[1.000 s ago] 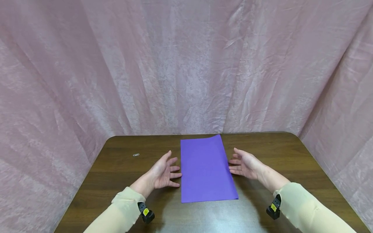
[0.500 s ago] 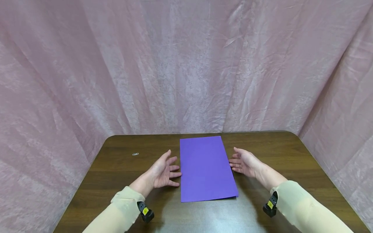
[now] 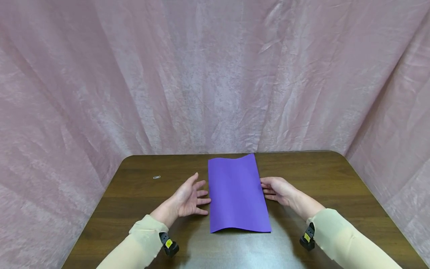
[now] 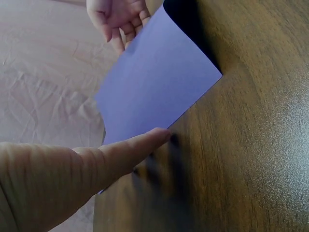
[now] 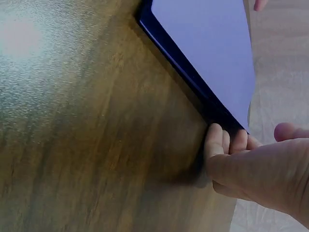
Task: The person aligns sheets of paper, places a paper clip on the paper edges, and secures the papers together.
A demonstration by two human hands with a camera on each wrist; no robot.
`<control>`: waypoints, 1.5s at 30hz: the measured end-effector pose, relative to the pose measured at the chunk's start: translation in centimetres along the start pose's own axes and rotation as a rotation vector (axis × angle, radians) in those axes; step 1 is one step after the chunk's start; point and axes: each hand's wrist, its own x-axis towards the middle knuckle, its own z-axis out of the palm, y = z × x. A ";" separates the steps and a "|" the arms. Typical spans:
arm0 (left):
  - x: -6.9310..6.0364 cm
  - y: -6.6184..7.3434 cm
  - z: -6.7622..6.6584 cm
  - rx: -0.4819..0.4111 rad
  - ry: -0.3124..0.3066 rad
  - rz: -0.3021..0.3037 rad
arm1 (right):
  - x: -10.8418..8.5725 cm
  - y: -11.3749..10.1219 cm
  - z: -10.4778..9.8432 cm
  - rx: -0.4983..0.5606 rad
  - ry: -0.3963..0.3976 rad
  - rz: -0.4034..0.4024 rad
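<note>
A purple sheet of paper [image 3: 236, 194] lies on the table between my hands, bowed upward so that a dark gap shows under its near edge. My left hand [image 3: 188, 200] stands beside its left edge, fingers spread and straight; a fingertip [image 4: 161, 135] is at the edge in the left wrist view. My right hand [image 3: 280, 190] has its fingers at the paper's right edge. That edge is raised off the wood, and in the right wrist view the fingertips [image 5: 214, 130] meet it from below while the thumb [image 5: 285, 130] stays apart from it.
A small paper clip [image 3: 156, 177] lies on the brown wooden table [image 3: 134, 209], at the far left. Pink curtains [image 3: 215, 74] hang behind the table and along its sides. Light glares off the wood near the front.
My right hand has moved a little left against the paper, and its fingers have drawn closer together. The paper has gone from nearly flat to bowed. My left hand has barely moved.
</note>
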 end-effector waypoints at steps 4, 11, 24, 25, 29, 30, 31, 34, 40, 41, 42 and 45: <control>0.0 0.1 -0.1 -0.004 0.001 0.000 | 0.0 0.2 0.3 -0.031 0.002 -0.040; 0.0 0.0 -0.1 -0.004 -0.013 0.002 | 0.1 0.6 0.4 -0.035 0.009 -0.066; 0.0 0.0 -0.1 -0.005 -0.013 -0.002 | 0.1 1.0 0.6 -0.070 0.038 -0.091; 0.1 0.0 -0.1 0.000 -0.014 -0.002 | 0.1 1.0 0.7 -0.079 0.044 -0.093; 0.1 -0.1 -0.2 0.001 -0.013 -0.004 | -0.3 1.0 1.3 -0.162 0.055 -0.103; 0.2 -0.1 -0.2 0.000 -0.014 -0.004 | -0.4 1.0 1.5 -0.196 0.060 -0.111; 0.2 -0.1 -0.2 0.001 -0.015 -0.003 | -0.5 1.0 1.7 -0.227 0.065 -0.114; 0.1 -0.2 -0.2 -0.006 -0.017 -0.003 | -0.7 0.9 2.2 -0.323 0.064 -0.144; 0.0 -0.2 -0.3 -0.009 -0.024 -0.004 | -1.0 1.1 2.8 -0.399 0.046 -0.171; 0.0 -0.2 -0.4 -0.009 -0.026 -0.004 | -1.0 1.1 2.9 -0.402 0.051 -0.168; 0.0 -0.2 -0.4 -0.011 -0.028 -0.004 | -1.0 1.2 2.9 -0.401 0.056 -0.174; 0.1 -0.2 -0.4 -0.014 -0.034 -0.003 | -1.0 1.4 3.0 -0.395 0.085 -0.208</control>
